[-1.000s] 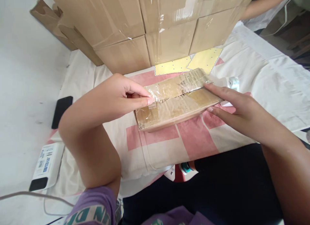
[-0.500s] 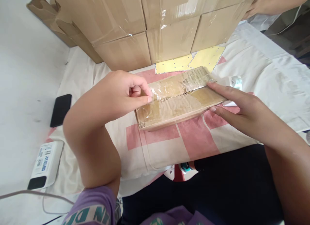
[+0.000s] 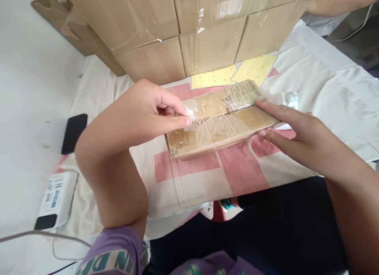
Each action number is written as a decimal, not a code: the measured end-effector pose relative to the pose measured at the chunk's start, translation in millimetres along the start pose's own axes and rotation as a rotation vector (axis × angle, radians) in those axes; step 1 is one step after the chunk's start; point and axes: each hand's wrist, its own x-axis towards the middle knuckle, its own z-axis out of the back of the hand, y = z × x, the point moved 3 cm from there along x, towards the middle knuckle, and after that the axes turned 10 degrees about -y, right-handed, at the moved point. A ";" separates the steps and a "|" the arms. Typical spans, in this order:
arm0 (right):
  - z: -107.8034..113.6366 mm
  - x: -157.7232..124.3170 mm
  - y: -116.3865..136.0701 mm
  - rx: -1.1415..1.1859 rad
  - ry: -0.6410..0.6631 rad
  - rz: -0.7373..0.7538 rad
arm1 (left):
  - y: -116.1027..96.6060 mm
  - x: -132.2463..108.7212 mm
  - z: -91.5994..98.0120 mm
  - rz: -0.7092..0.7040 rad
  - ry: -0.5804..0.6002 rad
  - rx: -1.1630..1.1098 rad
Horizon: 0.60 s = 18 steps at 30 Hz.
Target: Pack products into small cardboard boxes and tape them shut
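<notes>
A flat cardboard box [image 3: 207, 138] lies tilted before me on a cloth with red patches. Clear packing tape [image 3: 204, 109] covers its top along the middle seam, wrinkled and partly lifted near the left end. My left hand [image 3: 156, 109] pinches the loose tape between thumb and forefinger, above the box's left part. Around the box's right end is my right hand [image 3: 296, 129], fingers on the top and thumb along the near side, gripping it.
Large taped cartons [image 3: 213, 42] stand stacked behind the box. Yellow dotted sheets [image 3: 254, 69] lie at their foot. At left are a black phone [image 3: 74, 133] and a white device [image 3: 57, 198] by the wall. Another person's arm [image 3: 343, 2] reaches in at the top right.
My left hand has moved slightly right along the seam, and more tape shows lifted at its fingertips. My right hand keeps its hold. The other person's hand has slipped behind the cartons.
</notes>
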 end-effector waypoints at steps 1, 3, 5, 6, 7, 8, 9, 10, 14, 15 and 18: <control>0.0 -0.1 -0.2 0.000 -0.001 0.001 | -0.6 1.0 -0.5 -0.026 0.005 0.039; 0.1 -0.2 -0.5 0.003 -0.002 0.009 | -1.7 2.4 -1.1 -0.068 0.011 0.101; 0.3 -0.2 -0.7 0.004 -0.002 0.017 | -2.9 2.9 -1.7 -0.088 0.012 0.116; 0.5 -0.2 -0.8 0.001 -0.002 0.017 | -3.6 2.9 -2.2 -0.095 0.016 0.119; 0.6 -0.1 -0.9 -0.005 -0.002 0.013 | -4.1 2.8 -2.9 -0.099 0.022 0.120; 0.9 -0.1 -1.0 -0.012 -0.002 0.008 | -4.5 2.8 -3.7 -0.099 0.029 0.121; 1.2 0.0 -0.9 -0.017 -0.002 0.003 | -4.7 2.9 -4.6 -0.097 0.040 0.121; 1.4 0.1 -0.8 -0.022 -0.001 -0.002 | -4.8 3.0 -5.6 -0.093 0.054 0.122; 1.8 0.2 -1.6 -0.020 0.004 -0.002 | -6.0 3.7 -8.3 -0.094 0.090 0.122; 1.6 0.1 -2.4 -0.020 0.002 0.000 | -6.6 3.8 -8.3 -0.096 0.087 0.120; 0.4 -0.3 -4.8 -0.021 -0.006 0.006 | -8.3 3.8 -7.9 -0.104 0.072 0.112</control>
